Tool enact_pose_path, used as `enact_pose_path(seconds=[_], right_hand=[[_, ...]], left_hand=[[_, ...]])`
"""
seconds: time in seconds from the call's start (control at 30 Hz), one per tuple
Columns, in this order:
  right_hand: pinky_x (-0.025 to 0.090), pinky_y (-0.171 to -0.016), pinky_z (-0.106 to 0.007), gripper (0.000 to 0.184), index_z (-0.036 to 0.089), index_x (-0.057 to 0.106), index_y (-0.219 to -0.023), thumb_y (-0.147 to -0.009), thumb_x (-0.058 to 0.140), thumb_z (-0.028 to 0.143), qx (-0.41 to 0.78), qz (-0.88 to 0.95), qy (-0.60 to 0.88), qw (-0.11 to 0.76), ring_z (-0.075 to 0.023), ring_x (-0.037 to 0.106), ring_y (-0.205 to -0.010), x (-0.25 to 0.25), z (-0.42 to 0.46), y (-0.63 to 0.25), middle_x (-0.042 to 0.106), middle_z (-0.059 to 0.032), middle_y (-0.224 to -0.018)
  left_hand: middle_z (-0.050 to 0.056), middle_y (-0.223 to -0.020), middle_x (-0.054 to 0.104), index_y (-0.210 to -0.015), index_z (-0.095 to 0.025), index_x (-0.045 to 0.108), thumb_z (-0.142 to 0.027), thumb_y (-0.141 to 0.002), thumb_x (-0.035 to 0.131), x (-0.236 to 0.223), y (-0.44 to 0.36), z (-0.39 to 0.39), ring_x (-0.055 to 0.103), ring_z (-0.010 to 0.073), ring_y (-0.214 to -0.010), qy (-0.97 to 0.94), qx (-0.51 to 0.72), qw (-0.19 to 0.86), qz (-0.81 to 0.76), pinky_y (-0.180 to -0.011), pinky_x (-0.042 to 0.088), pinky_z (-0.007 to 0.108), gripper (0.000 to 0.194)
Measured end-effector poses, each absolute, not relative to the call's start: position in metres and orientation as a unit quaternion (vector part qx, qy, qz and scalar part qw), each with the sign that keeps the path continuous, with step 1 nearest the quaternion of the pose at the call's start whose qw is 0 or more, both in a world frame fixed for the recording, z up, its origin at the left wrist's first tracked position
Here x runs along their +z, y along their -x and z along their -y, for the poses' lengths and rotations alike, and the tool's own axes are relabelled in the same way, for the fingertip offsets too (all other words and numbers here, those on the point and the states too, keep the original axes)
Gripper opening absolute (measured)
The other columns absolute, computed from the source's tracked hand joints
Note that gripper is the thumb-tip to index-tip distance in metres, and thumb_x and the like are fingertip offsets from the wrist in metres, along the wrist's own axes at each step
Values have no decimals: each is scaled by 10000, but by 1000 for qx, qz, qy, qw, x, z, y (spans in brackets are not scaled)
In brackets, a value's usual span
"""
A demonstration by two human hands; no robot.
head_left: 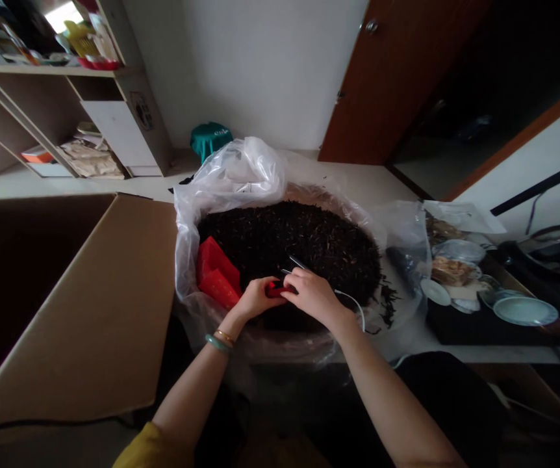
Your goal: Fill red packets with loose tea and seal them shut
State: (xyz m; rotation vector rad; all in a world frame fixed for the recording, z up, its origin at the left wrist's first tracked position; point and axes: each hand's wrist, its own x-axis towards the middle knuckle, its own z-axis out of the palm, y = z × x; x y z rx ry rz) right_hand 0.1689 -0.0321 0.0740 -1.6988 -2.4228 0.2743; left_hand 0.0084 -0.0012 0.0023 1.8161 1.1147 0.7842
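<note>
Both hands meet over a large clear plastic bag (187, 221) full of dark, loose dried leaves (304, 227) that look like tea. My left hand (255, 299), with bangles at the wrist, pinches one end of a small red packet (280, 292). At its other end, the fingers of my right hand (312, 296) are closed on it too. Tweezers (299, 262), two slim metal tips pointing up and left, stick out from my right hand. Beside my left hand, a larger red bag (216, 273) rests on the leaves. The packet's contents are hard to see.
A big cardboard box (124, 312) stands open at left. On the right are a dark tray (455, 328), a white round lid (436, 292) and a shallow dish (526, 311). Stray leaves (388, 302) and a white cable (358, 305) lie by the bag.
</note>
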Motion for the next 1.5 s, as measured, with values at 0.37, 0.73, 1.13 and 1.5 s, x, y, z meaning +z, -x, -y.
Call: enact_pose_path(seconds=[0.37, 0.73, 1.13, 1.5], right_hand=[[458, -622, -265, 98, 233, 719, -726, -807, 675, 265, 86, 846, 519, 91, -182, 567, -780, 65, 22, -171, 589, -53, -796], [481, -809, -354, 126, 228, 733, -842, -848, 609, 209, 193, 826, 503, 166, -177, 542, -842, 51, 17, -176, 550, -41, -833], [511, -694, -310, 173, 191, 717, -784, -742, 651, 345, 363, 643, 532, 414, -189, 657, -733, 31, 14, -175, 720, -37, -782], [514, -552, -271, 207, 191, 677, -846, -719, 650, 351, 386, 604, 541, 440, -160, 616, -640, 35, 13, -171, 678, -19, -745]], left_hand=[[-23, -632, 595, -798, -118, 675, -375, -630, 747, 2, -7, 1, 475, 113, -592, -717, 308, 446, -439, -560, 368, 207, 315], [-15, -646, 616, -805, -114, 678, -407, -662, 721, 6, -7, -1, 507, 117, -607, -679, 324, 497, -432, -591, 402, 217, 328], [31, -642, 696, -741, -112, 719, -539, -627, 739, 17, -4, 2, 584, 131, -555, -472, 371, 700, -387, -557, 447, 236, 443], [22, -640, 689, -759, -113, 710, -592, -635, 703, 19, -5, 0, 566, 118, -553, -478, 384, 687, -391, -563, 436, 228, 496]])
